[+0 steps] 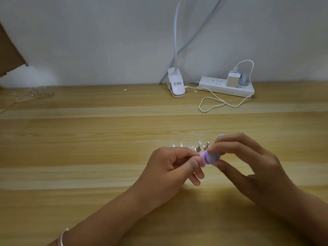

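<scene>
The small rounded plastic piece [210, 158] has a pale lilac body, a darker purple band and a pink end. It is held on its side just above the light wooden table [88, 139], pink end towards the left hand [170, 167]. The fingertips of that hand and the right hand [248, 160] pinch it. Its finer details are blurred.

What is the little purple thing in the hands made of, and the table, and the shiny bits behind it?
The purple piece, pinched by the left hand and right hand, looks like matte plastic, smooth, though blurred. The table looks like pale varnished wood, with grain streaks. The shiny bits glint like metal.
</scene>
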Motion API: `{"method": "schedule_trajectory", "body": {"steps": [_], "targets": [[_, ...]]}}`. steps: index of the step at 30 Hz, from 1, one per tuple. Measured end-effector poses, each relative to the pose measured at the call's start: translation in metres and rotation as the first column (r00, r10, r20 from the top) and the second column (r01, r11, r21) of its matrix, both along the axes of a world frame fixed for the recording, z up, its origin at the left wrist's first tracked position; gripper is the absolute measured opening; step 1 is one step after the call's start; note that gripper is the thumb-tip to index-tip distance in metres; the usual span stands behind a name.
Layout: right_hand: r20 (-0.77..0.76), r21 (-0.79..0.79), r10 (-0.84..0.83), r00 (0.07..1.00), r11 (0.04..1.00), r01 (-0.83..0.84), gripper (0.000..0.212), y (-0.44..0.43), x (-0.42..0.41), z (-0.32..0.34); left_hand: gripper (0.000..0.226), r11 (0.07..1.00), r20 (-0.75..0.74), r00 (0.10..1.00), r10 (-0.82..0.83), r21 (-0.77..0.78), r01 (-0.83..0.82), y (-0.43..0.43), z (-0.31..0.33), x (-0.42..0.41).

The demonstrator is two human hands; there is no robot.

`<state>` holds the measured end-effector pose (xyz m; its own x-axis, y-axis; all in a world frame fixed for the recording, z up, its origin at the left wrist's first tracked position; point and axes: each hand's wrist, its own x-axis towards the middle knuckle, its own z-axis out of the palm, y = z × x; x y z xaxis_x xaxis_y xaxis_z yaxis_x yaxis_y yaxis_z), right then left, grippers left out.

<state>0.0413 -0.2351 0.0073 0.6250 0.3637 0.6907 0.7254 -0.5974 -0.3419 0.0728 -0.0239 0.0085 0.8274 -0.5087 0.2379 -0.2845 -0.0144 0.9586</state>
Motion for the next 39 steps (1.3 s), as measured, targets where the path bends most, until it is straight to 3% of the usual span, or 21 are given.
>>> {"method": "schedule_trajectory", "body": {"steps": [5, 10, 15, 30, 35, 39], "targets": [[0.022, -0.017, 0.058, 0.998, 0.998, -0.057, 0.019, 0.012, -0.008, -0.009, 0.016, 1.000, 0.039, 0.999, -0.008, 0.011, 0.008, 0.001, 0.000, 0.001], [0.014, -0.001, -0.030, 0.999, 1.000, 0.030, 0.018, 0.002, 0.001, -0.001, 0.016, 1.000, 0.010, 1.000, 0.006, 0.007, -0.006, 0.001, 0.001, 0.000], [0.037, -0.026, 0.069, 0.997, 0.997, -0.068, 0.016, 0.014, -0.009, -0.008, 0.015, 0.999, 0.076, 0.997, -0.015, 0.039, 0.012, 0.002, 0.002, 0.001], [0.001, 0.009, -0.074, 0.997, 0.997, 0.074, 0.020, 0.001, 0.004, -0.005, 0.013, 0.999, 0.027, 0.999, 0.019, 0.030, -0.020, 0.001, -0.001, 0.002], [-0.006, -0.036, -0.013, 1.000, 0.999, 0.013, 0.023, 0.009, -0.004, -0.013, 0.014, 0.997, 0.099, 0.995, 0.009, 0.076, -0.017, 0.004, -0.001, 0.003], [-0.024, -0.032, -0.068, 0.997, 0.997, 0.068, 0.020, -0.002, 0.003, -0.005, 0.010, 0.996, 0.100, 0.994, 0.034, 0.081, -0.043, 0.003, -0.002, 0.002]]}}
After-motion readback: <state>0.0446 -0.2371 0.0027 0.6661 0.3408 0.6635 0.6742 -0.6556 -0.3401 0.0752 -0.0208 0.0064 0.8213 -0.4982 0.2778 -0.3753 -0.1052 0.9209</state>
